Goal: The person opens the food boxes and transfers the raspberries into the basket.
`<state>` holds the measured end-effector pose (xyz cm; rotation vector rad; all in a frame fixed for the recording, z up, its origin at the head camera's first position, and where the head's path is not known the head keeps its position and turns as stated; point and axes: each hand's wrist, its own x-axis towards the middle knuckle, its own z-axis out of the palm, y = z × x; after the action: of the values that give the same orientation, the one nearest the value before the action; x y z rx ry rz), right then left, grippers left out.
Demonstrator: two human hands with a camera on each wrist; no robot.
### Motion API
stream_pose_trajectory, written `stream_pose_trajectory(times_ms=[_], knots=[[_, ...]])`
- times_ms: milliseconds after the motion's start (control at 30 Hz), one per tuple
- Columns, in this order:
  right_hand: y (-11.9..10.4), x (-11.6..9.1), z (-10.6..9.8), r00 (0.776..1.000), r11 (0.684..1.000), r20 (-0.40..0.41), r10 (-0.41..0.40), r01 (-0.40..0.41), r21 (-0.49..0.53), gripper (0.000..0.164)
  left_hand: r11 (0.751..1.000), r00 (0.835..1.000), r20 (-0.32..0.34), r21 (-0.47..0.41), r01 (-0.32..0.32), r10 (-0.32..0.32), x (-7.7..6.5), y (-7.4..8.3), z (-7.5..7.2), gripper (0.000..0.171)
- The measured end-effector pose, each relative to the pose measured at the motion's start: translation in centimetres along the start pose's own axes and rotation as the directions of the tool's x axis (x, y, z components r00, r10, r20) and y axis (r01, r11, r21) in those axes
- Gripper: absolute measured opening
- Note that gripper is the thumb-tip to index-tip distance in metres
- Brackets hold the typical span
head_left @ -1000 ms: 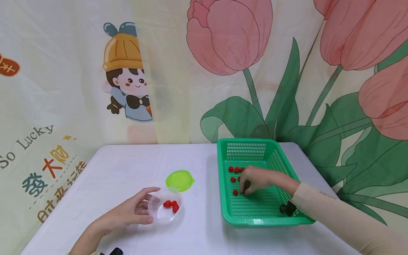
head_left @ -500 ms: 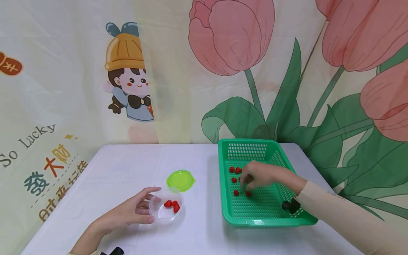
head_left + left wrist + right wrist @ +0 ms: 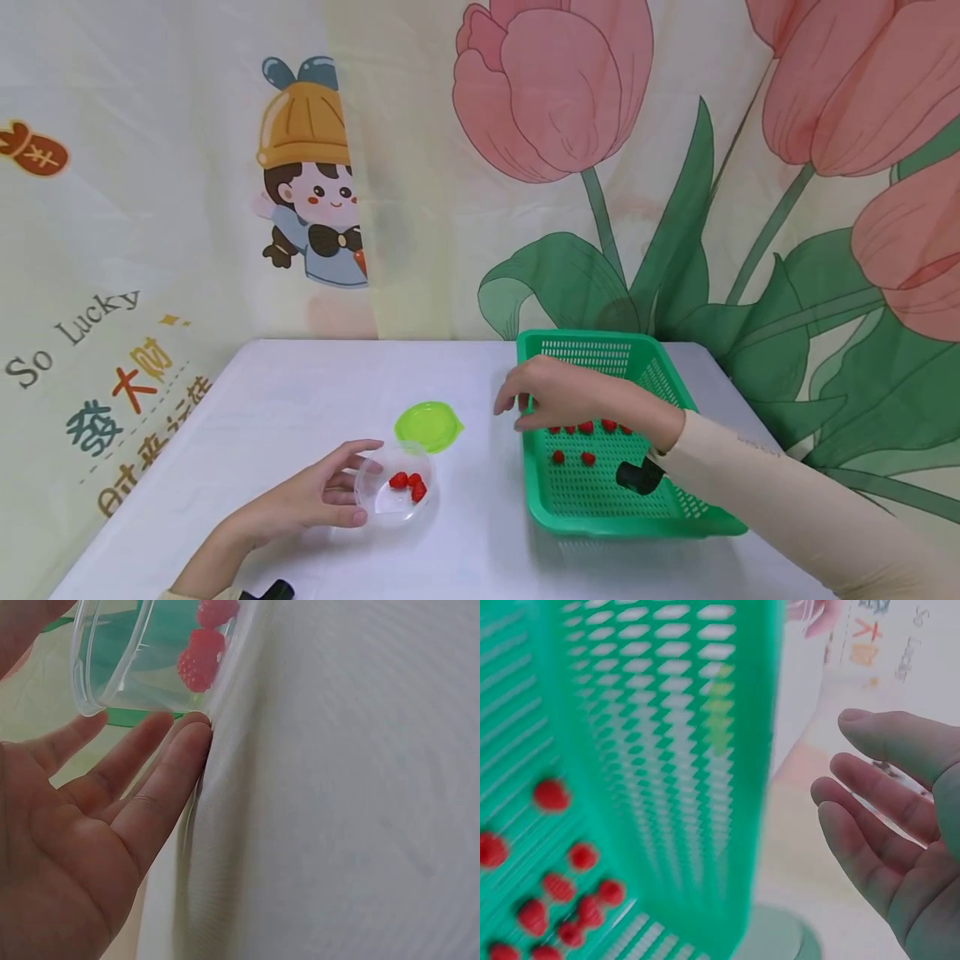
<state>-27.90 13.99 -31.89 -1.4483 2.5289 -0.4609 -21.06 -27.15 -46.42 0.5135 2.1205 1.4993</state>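
My left hand (image 3: 311, 496) steadies a clear round plastic tub (image 3: 375, 506) on the white table, with thumb and fingers curved about its left side. Several red raspberries (image 3: 399, 481) lie inside it. In the left wrist view, fingertips touch or nearly touch the side of the tub (image 3: 154, 694). My right hand (image 3: 558, 390) hovers over the left rim of the green basket (image 3: 534, 492). Its thumb and fingers stand apart with nothing seen between them in the right wrist view. Several more raspberries (image 3: 551, 795) lie on the basket floor, some hidden by the hand in the head view.
A lime-green round lid (image 3: 429, 426) lies flat just behind the tub. The basket's raised walls stand at the right of the white table (image 3: 322, 383). A printed cloth (image 3: 420, 208) hangs behind the table.
My right hand has risen from the raspberries in the basket and moved left to above its left rim. The left hand and tub have stayed in place.
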Motion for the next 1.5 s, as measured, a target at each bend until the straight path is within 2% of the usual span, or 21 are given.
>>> stream_pose_trajectory(times_ms=[300,533,800,1133,1333,1500], knots=[[-4.0,5.6,1.8,0.994,1.0,0.112,-0.018,0.02,-0.012,0.032,1.0,1.0,0.001,0.003,-0.005,0.005,-0.2,0.1,0.2,0.089],[-4.8,8.6,3.3,0.984,0.999,0.172,-0.043,0.039,0.029,0.032,1.0,1.0,-0.001,0.006,-0.001,0.001,-0.1,0.2,0.2,0.089],[-5.0,10.5,4.7,0.971,0.997,0.235,-0.042,0.026,0.072,0.036,1.0,1.0,-0.006,0.017,0.014,-0.014,-0.2,0.4,0.3,0.087],[-5.5,12.1,5.9,0.957,0.995,0.288,-0.028,-0.001,0.1,0.035,1.0,1.0,0.001,0.001,-0.005,0.005,-0.3,0.2,0.2,0.087],[-5.7,12.8,6.6,0.947,0.997,0.32,-0.039,0.015,0.077,0.034,0.999,0.999,0.01,0.006,-0.034,0.034,-0.2,0.2,0.2,0.087],[-5.9,13.3,7.1,0.937,0.999,0.348,-0.037,0.043,-0.009,0.031,0.999,0.999,0.006,0.016,-0.036,0.036,-0.1,-0.1,0.1,0.088]])
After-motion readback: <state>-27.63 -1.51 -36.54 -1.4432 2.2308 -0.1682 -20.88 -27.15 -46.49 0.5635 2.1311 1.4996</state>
